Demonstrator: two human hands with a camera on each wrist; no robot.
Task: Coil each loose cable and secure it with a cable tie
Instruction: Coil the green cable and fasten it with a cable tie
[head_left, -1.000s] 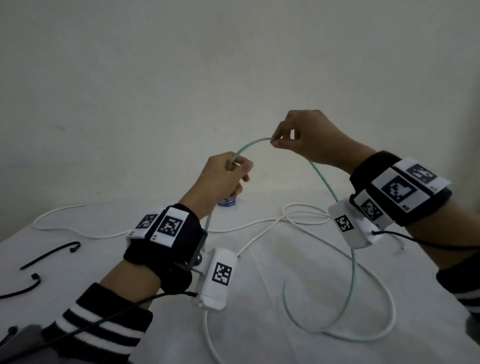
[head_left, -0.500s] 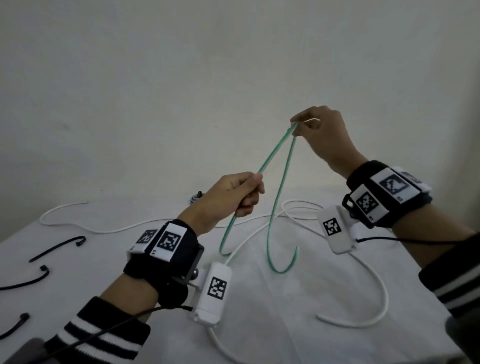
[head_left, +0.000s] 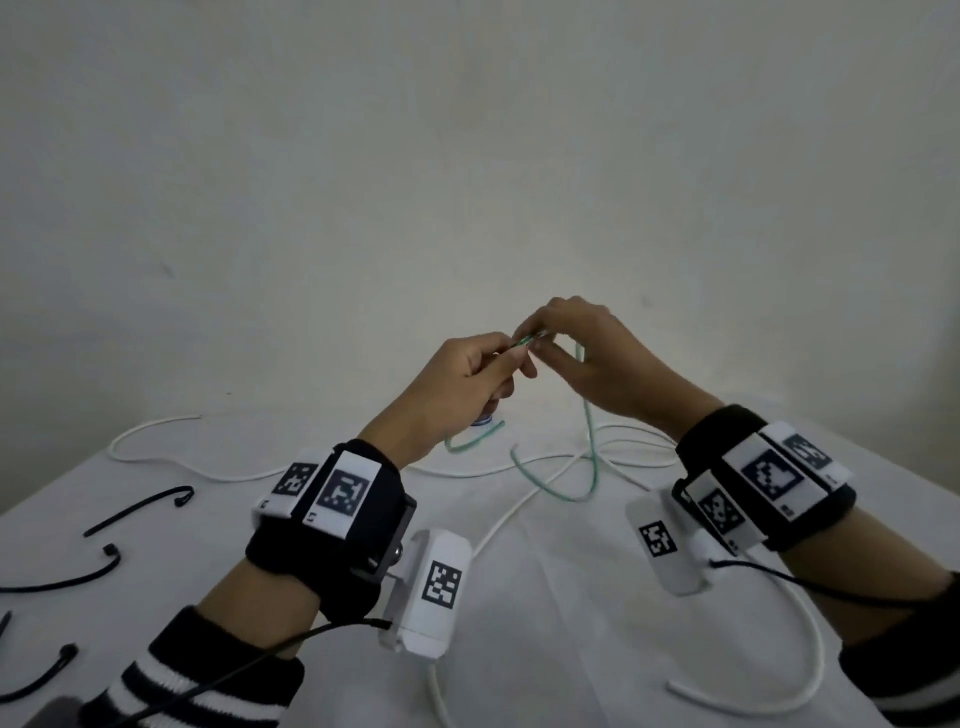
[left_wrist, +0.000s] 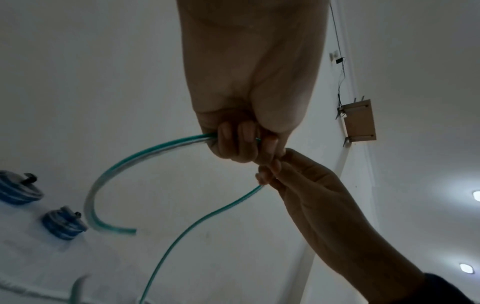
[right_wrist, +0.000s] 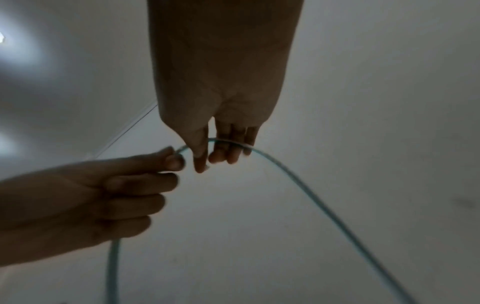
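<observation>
My left hand (head_left: 467, 384) and my right hand (head_left: 587, 353) meet in the air above the far middle of the table (head_left: 545, 623), fingertips almost touching. My left fingers (left_wrist: 236, 142) are curled around two strands of the green cable (head_left: 589, 447), clamping them side by side. My right thumb and fingers (right_wrist: 226, 152) pinch the same cable right beside that grip, and from there it arches away and hangs down in loose loops whose lowest bend reaches the table's far middle. I judge the cable light, thin and springy: it keeps soft curves rather than going limp, so each new loop will try to spring open unless I press it straight into my left fist. The best hold seems to be where the strands gather, with my right hand sliding along the free length. A thicker white cable (head_left: 810, 639) sprawls from the far left edge to the near right corner, uncoiled. Black cable ties (head_left: 140, 512) lie along the left edge, untouched.
</observation>
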